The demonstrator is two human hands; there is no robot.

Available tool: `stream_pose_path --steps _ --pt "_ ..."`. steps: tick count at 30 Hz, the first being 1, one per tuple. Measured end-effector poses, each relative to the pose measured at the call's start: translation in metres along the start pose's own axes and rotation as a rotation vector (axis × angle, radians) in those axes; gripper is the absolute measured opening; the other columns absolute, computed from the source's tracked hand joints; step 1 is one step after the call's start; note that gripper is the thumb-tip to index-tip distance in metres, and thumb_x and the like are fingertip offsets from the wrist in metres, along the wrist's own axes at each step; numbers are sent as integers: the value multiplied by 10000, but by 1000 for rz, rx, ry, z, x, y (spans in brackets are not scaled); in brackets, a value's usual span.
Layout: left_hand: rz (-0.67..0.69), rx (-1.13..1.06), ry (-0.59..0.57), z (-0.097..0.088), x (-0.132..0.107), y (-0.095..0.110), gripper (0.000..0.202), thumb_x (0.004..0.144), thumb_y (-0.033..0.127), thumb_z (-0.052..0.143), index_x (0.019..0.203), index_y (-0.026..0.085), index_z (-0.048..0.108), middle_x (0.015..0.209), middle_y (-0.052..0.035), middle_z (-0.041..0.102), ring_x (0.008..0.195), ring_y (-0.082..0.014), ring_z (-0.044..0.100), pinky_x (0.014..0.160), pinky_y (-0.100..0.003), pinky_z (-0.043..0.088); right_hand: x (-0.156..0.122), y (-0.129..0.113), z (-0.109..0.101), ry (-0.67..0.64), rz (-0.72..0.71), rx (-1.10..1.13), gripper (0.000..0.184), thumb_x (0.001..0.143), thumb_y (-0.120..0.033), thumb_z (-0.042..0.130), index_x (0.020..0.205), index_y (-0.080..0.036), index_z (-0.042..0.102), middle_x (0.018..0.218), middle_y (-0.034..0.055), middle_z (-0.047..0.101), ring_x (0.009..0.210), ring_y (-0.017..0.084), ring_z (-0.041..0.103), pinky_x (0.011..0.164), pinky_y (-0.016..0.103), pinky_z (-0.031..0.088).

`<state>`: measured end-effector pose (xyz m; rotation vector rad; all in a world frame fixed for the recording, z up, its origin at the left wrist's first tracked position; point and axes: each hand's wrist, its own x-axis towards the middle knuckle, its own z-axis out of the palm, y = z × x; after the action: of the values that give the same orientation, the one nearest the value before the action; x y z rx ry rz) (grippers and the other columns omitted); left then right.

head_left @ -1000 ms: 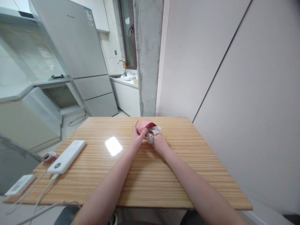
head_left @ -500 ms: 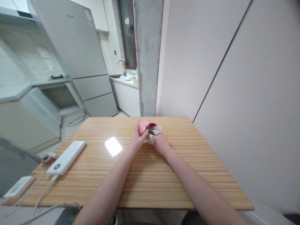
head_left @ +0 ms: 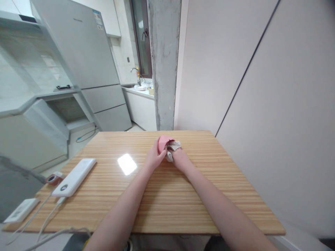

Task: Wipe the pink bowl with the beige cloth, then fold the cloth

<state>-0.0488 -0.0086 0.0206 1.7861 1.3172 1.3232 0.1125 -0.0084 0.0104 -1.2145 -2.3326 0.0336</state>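
Observation:
Near the far edge of the table, my left hand [head_left: 154, 156] grips a small pink bowl [head_left: 163, 142] from its left side, thumb at the rim. The bowl is tipped, its opening turned toward my right hand [head_left: 180, 158]. A crumpled off-white cloth [head_left: 176, 145] is bunched in my right hand and pushed against or into the bowl's mouth. Part of the cloth hangs below the opening [head_left: 169, 156]. My right fingertips are hidden by the cloth and the rim.
On the wooden table [head_left: 204, 195], a white power bank [head_left: 75, 177] with cables lies at left, beside a reddish roll [head_left: 53, 179] and a white box [head_left: 22, 210]. Behind the table rise a grey pillar [head_left: 165, 66] and a pale wall [head_left: 222, 62]; a fridge [head_left: 78, 45] stands back left.
The pink bowl has turned slightly in my left hand, and my left fingers sit lower around it. The cloth in my right hand has shifted a little at the opening.

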Motion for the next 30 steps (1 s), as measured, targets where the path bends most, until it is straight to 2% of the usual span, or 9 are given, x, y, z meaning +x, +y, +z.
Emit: stream_pose_path --steps 2,5,7,10,17,23,25,28,30 --pt "-15 -59 4 4 -1 0 733 734 384 672 1383 222 371 1287 -112 565 1175 -279 542 1019 -435 408 0 -1 1 2 26 -3 276 868 -141 458 1078 -150 637 1180 147 617 1120 255 528 991 397 394" --pt "-170 -248 76 20 -3 -1 795 768 424 640 1418 183 251 1242 -148 579 1098 -244 595 961 -401 461 -2 -4 6 23 80 70 321 849 -106 464 1136 -135 607 1167 140 624 1075 227 551 975 356 416" --pt "-227 -286 138 28 -6 -1 748 774 417 637 1380 163 280 1250 -161 565 1112 -233 585 971 -383 454 -2 -5 10 48 94 133 363 816 -86 496 1167 -118 585 1172 144 620 1068 216 554 978 335 421" --pt "-177 -237 163 29 -6 0 647 764 401 647 1297 165 366 1231 -141 573 1131 -233 565 990 -379 437 -1 -5 11 77 60 194 371 792 -90 524 1157 -111 589 1165 146 624 1071 221 552 980 345 428" --pt "-64 -149 110 1 4 5 565 751 388 642 1239 175 454 1185 -104 596 1110 -239 572 976 -377 443 1 -1 1 121 -86 59 357 857 -146 502 1196 -201 600 1249 116 595 1211 258 473 1043 430 357" --pt "-66 -297 83 21 -6 6 836 752 429 658 1427 178 233 1357 -145 480 1196 -265 526 994 -382 437 -2 -3 5 141 42 112 411 840 -87 456 1239 -114 552 1230 148 601 1162 251 505 992 385 409" --pt "-56 -285 100 24 -8 6 839 762 416 651 1438 184 212 1400 -142 440 1250 -260 481 1041 -382 396 -3 -4 6 126 62 119 414 817 -74 463 1219 -95 556 1207 157 611 1135 253 518 973 383 423" --pt "-61 -185 126 15 -7 7 761 796 413 610 1429 178 260 1399 -135 452 1297 -258 432 1082 -394 347 -2 -4 5 103 18 93 419 809 -79 471 1217 -122 560 1207 137 613 1109 250 527 979 387 413" --pt "-37 -99 83 4 -4 8 752 785 411 621 1426 186 298 1373 -127 486 1273 -275 457 1068 -409 361 -1 -4 3 93 -23 79 401 824 -98 475 1211 -151 568 1209 119 613 1111 244 526 980 380 409"
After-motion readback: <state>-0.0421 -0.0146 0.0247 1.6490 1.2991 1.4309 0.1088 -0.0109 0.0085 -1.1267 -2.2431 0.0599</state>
